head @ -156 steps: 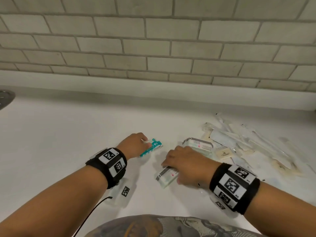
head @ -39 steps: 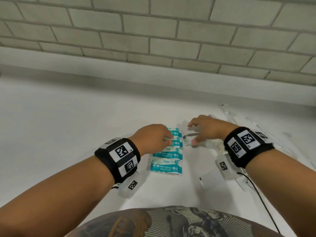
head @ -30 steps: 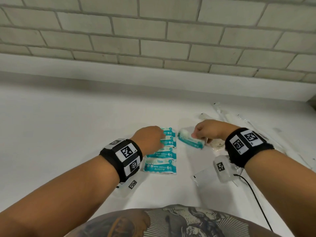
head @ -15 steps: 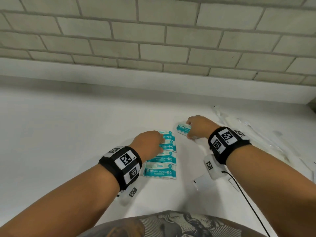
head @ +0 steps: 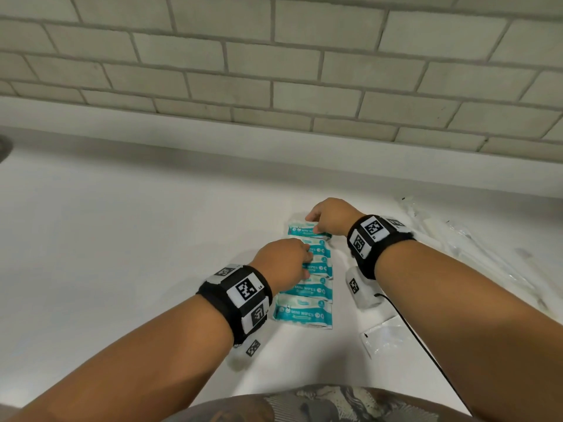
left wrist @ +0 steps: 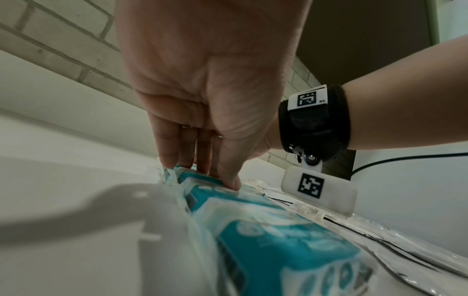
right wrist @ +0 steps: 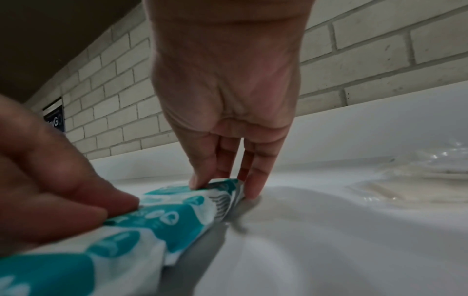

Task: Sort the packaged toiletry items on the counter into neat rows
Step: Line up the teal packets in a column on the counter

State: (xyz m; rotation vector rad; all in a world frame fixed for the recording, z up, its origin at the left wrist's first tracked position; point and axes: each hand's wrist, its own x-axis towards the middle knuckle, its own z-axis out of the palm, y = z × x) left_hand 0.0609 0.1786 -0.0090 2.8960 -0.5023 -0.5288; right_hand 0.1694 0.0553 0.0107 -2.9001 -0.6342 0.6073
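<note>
Several teal-and-white mini wipes packs (head: 304,312) lie in a column on the white counter (head: 122,254). My right hand (head: 313,225) pinches the farthest wipes pack (head: 300,230) at the head of the column. In the right wrist view its thumb and fingers (right wrist: 253,190) clamp the end of that wipes pack (right wrist: 220,192), which touches the counter. My left hand (head: 306,263) rests on the middle packs. In the left wrist view its straight fingers (left wrist: 177,160) press down on a pack (left wrist: 202,184).
A heap of clear-wrapped items (head: 457,239) lies at the right of the counter. A small clear packet (head: 384,339) sits near my right forearm. A tiled wall (head: 274,71) backs the counter. A dark round edge (head: 4,147) shows at far left.
My right hand has carried a wipes pack from the right heap leftward and lowered it at the far end of the column. My left hand has stayed on the column.
</note>
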